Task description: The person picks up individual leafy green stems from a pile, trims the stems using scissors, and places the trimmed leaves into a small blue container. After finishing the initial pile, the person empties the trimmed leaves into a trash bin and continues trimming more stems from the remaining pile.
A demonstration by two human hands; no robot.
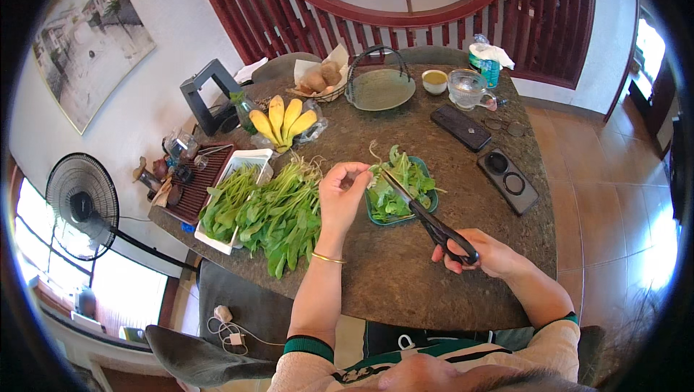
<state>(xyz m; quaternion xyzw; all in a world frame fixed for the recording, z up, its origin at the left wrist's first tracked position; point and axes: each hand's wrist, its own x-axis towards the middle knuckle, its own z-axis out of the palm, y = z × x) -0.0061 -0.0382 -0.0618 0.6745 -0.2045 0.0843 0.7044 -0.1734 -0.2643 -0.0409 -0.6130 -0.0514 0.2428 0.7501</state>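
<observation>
My left hand (pixel 345 188) pinches the stem of a leafy green sprig at the left edge of a teal tray (pixel 398 222), which holds cut greens (pixel 386 202). A thin root end sticks up above my fingertips. My right hand (pixel 477 253) has its fingers in the handles of black-handled kitchen scissors (pixel 428 221), whose blades point up-left at the sprig over the tray. Left of my left hand lies a big pile of leafy greens with roots (pixel 282 213). More greens fill a white plastic basket (pixel 260 156) beside it.
Bananas (pixel 282 123), a wire basket of brown produce (pixel 320 78), a handled dish (pixel 382 90), a small bowl (pixel 435 81) and a glass cup (pixel 466 88) stand farther back. On the right lie a dark phone (pixel 461 127), another device (pixel 507 180) and eyeglasses (pixel 504 126). A tea tray (pixel 198 188) sits left.
</observation>
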